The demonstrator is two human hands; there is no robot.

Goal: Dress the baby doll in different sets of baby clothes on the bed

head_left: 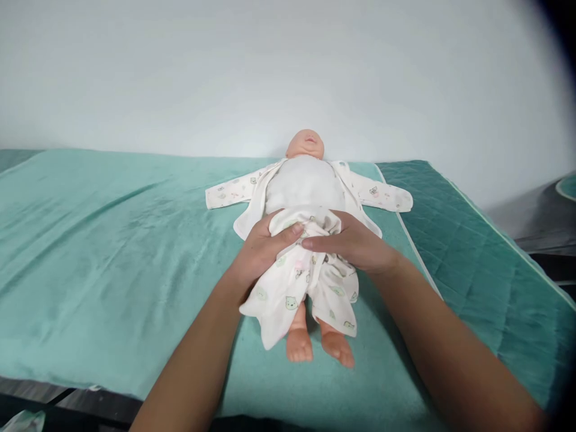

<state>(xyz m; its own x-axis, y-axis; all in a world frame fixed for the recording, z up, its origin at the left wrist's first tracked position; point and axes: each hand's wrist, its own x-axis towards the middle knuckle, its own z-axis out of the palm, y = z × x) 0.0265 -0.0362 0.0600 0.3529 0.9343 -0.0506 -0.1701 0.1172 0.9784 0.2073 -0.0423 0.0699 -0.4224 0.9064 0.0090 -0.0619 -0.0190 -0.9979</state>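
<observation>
A baby doll (310,144) lies on its back, head toward the wall and bare feet toward me. Its patterned jacket (229,191) is spread open with both sleeves out to the sides, over a plain white undershirt (306,183). Patterned white baby pants (288,300) cover the legs down to the shins. My left hand (266,243) grips the pants at the left of the waist, and my right hand (355,243) grips them at the right. Both thumbs press on the bunched front, close together. The fingers curl under the cloth and are mostly hidden.
Under the doll, a smooth light green cover (112,270) spreads over the bed. A darker quilted green mat (477,270) lies to the right. Behind rises a pale wall (270,72). The bed's front edge and dark floor show at lower left.
</observation>
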